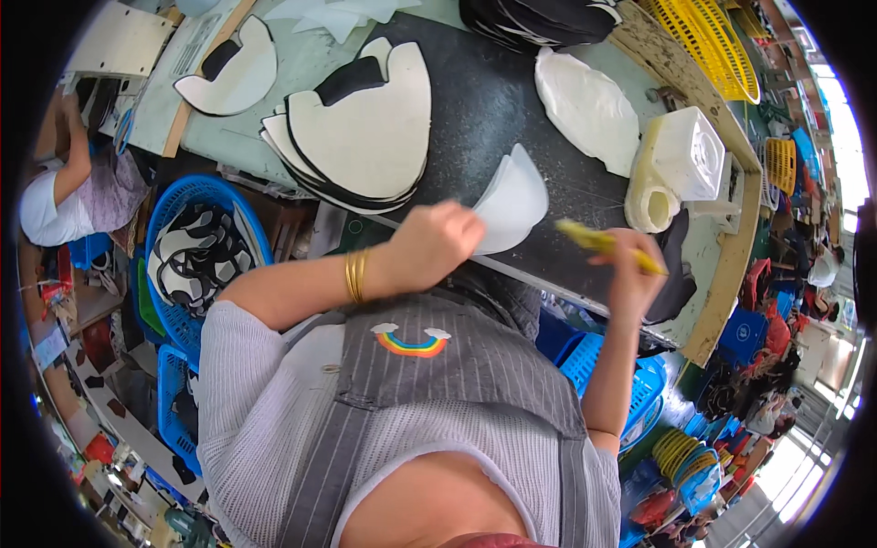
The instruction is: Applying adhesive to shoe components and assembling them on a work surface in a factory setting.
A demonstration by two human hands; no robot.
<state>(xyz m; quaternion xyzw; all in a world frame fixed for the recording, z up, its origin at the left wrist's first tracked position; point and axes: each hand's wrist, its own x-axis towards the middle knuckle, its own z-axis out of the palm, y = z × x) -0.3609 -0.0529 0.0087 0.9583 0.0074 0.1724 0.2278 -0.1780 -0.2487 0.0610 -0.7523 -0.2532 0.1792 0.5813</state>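
Note:
My left hand [437,245], with gold bangles at the wrist, is closed with its fingertips at the near left edge of a small stack of thin, translucent white curved pieces [519,205]. The stack lies on the black board [466,100] at its near edge. Between the fingers of my right hand [632,279] is a slim yellow brush [607,245], somewhat blurred, its tip pointing left above the board. Beyond my left hand lies a thick stack of cream, black-edged cut pieces [370,128], each with a notch.
A white tub [692,155] and a glue-crusted container [653,205] stand at the right, by the wooden rim [735,265]. A crumpled white sheet [586,110] and dark pieces [539,20] lie farther back. Left of me is a blue basket [196,187] of scraps; beyond, a person [78,183].

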